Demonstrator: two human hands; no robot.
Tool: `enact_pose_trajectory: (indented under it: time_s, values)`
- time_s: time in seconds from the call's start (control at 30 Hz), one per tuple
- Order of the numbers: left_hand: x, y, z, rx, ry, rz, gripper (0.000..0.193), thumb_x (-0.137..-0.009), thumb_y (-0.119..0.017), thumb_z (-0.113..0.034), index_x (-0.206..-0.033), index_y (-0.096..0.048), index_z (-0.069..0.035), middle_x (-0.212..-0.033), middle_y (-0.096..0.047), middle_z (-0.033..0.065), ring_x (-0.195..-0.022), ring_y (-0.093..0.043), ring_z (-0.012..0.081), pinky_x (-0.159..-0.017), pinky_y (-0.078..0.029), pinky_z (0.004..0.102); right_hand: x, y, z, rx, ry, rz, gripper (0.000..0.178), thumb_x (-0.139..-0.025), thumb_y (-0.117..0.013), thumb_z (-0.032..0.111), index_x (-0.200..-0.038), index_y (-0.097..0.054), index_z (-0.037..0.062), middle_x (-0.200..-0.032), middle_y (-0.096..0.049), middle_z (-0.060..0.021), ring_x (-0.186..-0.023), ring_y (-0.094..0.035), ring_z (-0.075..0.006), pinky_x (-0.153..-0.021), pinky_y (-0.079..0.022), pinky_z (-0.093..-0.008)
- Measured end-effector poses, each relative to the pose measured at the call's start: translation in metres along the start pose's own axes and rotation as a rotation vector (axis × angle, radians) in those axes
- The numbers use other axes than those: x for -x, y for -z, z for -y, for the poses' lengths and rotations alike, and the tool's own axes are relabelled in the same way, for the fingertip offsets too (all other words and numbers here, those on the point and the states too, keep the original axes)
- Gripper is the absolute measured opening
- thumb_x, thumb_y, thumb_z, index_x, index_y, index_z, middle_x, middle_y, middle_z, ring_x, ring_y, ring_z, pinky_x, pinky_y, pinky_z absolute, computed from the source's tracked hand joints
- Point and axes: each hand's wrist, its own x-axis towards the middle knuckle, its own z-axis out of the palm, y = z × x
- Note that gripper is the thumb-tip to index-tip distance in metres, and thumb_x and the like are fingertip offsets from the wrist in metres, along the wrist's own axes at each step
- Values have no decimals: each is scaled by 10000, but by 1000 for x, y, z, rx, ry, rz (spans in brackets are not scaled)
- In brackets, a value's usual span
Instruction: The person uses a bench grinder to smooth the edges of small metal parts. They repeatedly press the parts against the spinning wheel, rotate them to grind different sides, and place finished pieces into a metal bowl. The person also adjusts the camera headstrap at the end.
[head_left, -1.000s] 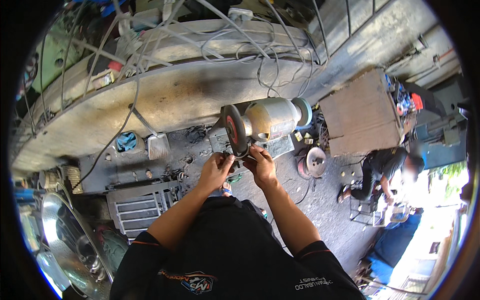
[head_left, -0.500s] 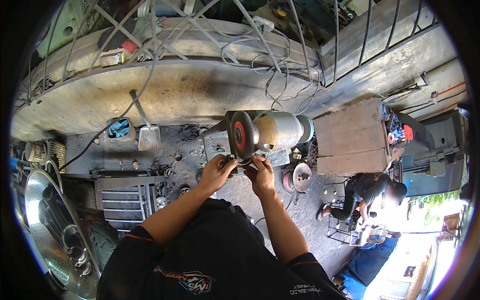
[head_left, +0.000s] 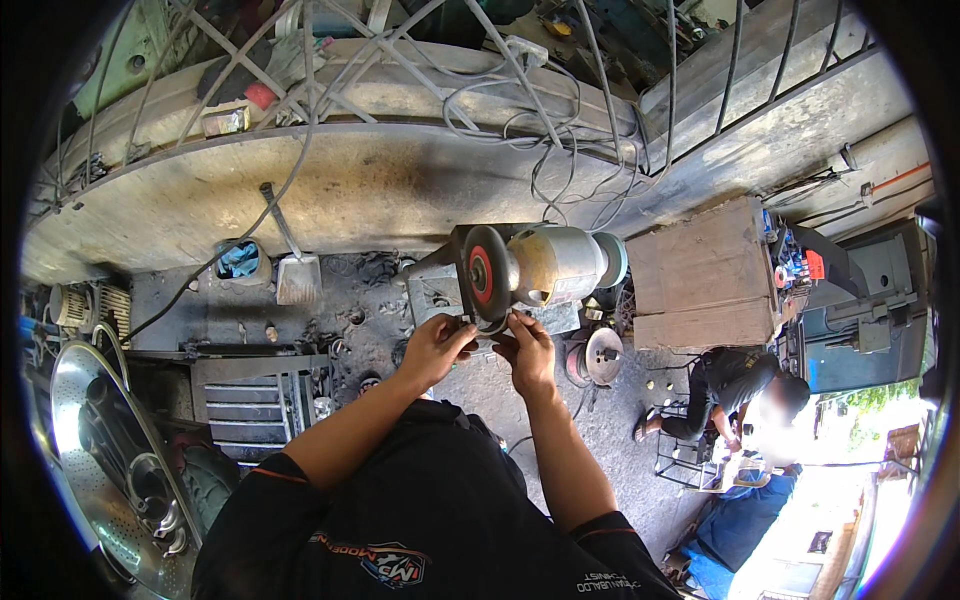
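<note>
A bench grinder with a grey-yellow motor body [head_left: 556, 266] stands in front of me. At its left end is a dark wheel [head_left: 487, 278] with a red centre, and at its right end a pale wheel [head_left: 611, 261]. My left hand [head_left: 436, 350] and my right hand [head_left: 528, 354] are both closed, pinching opposite ends of a small curved metal piece [head_left: 491, 328]. The piece lies at the lower edge of the dark wheel, mostly covered by fingers; whether it touches the wheel I cannot tell.
A wooden box-like table [head_left: 700, 275] stands right of the grinder. Beyond it a co-worker [head_left: 735, 390] bends over a low stand. A round metal disc [head_left: 603, 355] lies near my right hand. A dustpan [head_left: 298, 277], a bucket [head_left: 243, 260] and a perforated metal basin [head_left: 110, 450] are left.
Both hands have shifted only slightly and keep their hold on the metal piece at the wheel. The co-worker's head and arms have moved a little.
</note>
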Motion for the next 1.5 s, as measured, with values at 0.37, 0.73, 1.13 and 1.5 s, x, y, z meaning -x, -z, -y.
enact_pose_trajectory:
  time_s: [0.37,0.73,1.13,1.5]
  values:
    - [4,-4,3,41,9,-47,262,-944,-684,-197,-935,-588,47,-846,-676,113,-760,-695,159,-612,-561,270,1,0,2,29,-45,19,270,-946,-662,189,-1163,-623,32,-997,-688,-80,-738,-693,-199,-651,-573,-305]
    - [-15,-14,6,140,-2,-63,275,-937,-698,-205,-947,-566,37,-880,-660,119,-766,-690,161,-637,-584,276,-11,-1,11,47,-41,-26,266,-941,-667,219,-1146,-606,61,-959,-683,-81,-710,-681,-209,-618,-563,-306]
    - [4,-6,1,114,43,-51,251,-949,-678,-196,-973,-557,23,-925,-659,117,-817,-706,179,-690,-610,293,5,-1,2,35,-63,6,235,-953,-646,208,-1132,-613,59,-973,-684,-75,-765,-686,-202,-647,-559,-296]
    - [-2,2,13,137,6,-11,237,-973,-644,-211,-950,-534,-2,-920,-680,127,-803,-707,181,-670,-605,288,8,-3,1,61,-52,-6,239,-951,-650,195,-1140,-603,57,-1011,-682,-83,-802,-715,-227,-632,-574,-295]
